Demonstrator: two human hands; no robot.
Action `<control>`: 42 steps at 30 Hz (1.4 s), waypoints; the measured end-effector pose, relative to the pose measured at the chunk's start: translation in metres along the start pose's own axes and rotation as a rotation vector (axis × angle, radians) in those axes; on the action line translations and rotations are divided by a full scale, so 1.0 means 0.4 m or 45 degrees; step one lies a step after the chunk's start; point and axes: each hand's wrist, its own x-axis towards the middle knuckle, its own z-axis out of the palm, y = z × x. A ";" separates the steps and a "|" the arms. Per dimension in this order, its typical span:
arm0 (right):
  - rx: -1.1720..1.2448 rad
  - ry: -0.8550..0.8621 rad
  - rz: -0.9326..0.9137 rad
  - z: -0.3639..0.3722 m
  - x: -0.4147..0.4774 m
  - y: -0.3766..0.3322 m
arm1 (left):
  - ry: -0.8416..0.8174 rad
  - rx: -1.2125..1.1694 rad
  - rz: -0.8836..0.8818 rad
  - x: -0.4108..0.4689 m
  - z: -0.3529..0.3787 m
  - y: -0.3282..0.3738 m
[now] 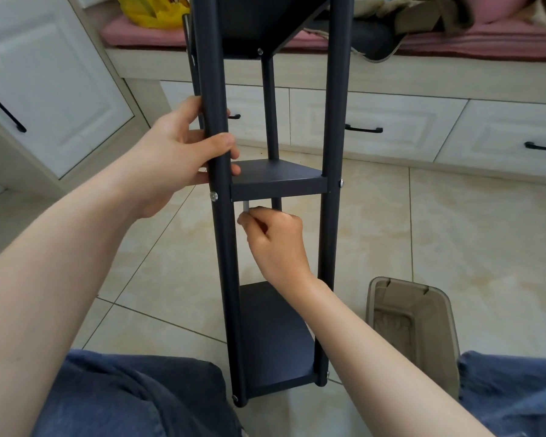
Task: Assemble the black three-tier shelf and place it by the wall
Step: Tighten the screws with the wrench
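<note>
Between your knees [133,395] on the glossy tile floor [454,231], your left hand [183,146] curls round the smooth, round left post [216,115] of the black three-tier shelf [331,121], likely steadying it. Your right hand [275,238] pinches a small silvery tool [245,205], probably a hex key, just beneath the matte middle tier [278,186]. Rightward lies a translucent plastic tub [413,326].

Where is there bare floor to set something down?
Bare floor left of the shelf, below the white cabinet; more to its right, between the drawers and the brown bin. Crowded close in, around the bin and shelf foot.
</note>
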 end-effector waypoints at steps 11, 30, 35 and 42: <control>-0.151 -0.107 0.069 -0.019 -0.021 -0.042 | -0.007 0.004 0.012 -0.006 -0.012 -0.005; -0.195 -0.061 -0.111 0.002 0.005 -0.048 | -0.020 0.009 -0.007 -0.007 -0.019 -0.003; -0.149 0.043 -0.240 0.026 0.032 -0.023 | -0.023 0.008 0.001 -0.003 -0.021 -0.008; -0.093 0.270 -0.370 0.070 0.046 0.001 | -0.034 0.021 0.006 0.002 -0.026 -0.013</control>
